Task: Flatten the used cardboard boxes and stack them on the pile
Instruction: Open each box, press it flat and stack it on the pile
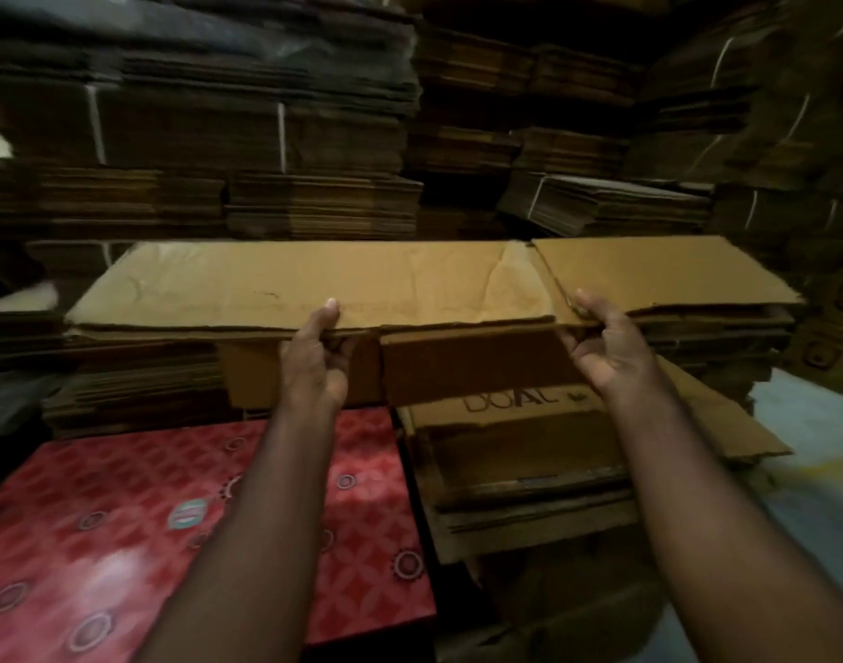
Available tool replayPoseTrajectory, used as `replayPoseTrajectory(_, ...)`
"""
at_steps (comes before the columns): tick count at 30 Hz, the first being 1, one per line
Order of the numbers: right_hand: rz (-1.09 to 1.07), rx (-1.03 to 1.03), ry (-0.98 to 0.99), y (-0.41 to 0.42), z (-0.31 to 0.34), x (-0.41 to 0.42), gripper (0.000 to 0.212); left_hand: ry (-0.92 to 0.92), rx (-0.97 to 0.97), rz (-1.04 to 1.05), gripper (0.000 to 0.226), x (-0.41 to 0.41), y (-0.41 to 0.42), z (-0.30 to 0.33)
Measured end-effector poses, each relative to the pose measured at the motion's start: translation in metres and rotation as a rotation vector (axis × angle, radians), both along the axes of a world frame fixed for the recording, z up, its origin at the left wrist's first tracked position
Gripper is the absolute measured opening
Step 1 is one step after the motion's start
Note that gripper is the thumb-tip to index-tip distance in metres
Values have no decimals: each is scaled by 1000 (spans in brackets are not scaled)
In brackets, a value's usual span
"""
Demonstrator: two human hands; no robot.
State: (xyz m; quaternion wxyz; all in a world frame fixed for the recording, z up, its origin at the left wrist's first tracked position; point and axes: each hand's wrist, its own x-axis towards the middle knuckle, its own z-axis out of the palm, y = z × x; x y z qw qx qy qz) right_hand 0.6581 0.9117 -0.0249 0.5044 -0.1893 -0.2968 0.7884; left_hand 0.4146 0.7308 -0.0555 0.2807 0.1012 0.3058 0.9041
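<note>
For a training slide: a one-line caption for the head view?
Both hands, left and right, grip the near edge of a flattened box atop the pile.

Two bare forearms reach into the head view from the bottom edge, with no sleeve, cuff or glove on the stretch that shows. The left hand (317,361) and the right hand (611,349) are both bare, without ring, watch or band. The thumbnail of the left hand is short and pale.
</note>
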Motion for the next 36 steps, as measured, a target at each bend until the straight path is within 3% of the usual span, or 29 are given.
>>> replayPoseTrajectory(2,-73,23,6,41,-1,21,45,-11,-3,7,24,25,46,-4)
replayPoseTrajectory(5,-174,-3,-2,98,-18,53,64,-67,0,10,7,67,110,-25)
replayPoseTrajectory(8,-262,-135,-62,145,-62,81,58,-226,-48,-39,30,116,170,-76)
replayPoseTrajectory(11,-226,-271,-266,165,-132,99,47,-324,-239,-215,46,167,209,-150)
replayPoseTrajectory(13,-167,-338,-404,167,-179,103,55,-311,-423,-358,61,188,222,-193)
replayPoseTrajectory(15,-158,-396,-456,167,-213,105,77,-290,-537,-403,68,189,224,-223)
replayPoseTrajectory(18,-201,-422,-508,174,-232,103,102,-326,-497,-138,50,163,206,-248)
replayPoseTrajectory(22,-246,-385,-576,197,-241,97,99,-380,-447,228,62,109,169,-255)
replayPoseTrajectory(26,-394,-370,-616,220,-239,99,97,-309,-519,22,53,100,174,-246)
replayPoseTrajectory(28,-412,-367,-642,225,-243,102,101,-269,-505,-42,59,110,183,-248)
replayPoseTrajectory(32,-232,-287,-772,214,-262,96,123,-272,-524,-5,60,128,195,-259)
replayPoseTrajectory(36,-245,-207,-861,207,-276,86,118,-269,-531,33,45,146,198,-266)
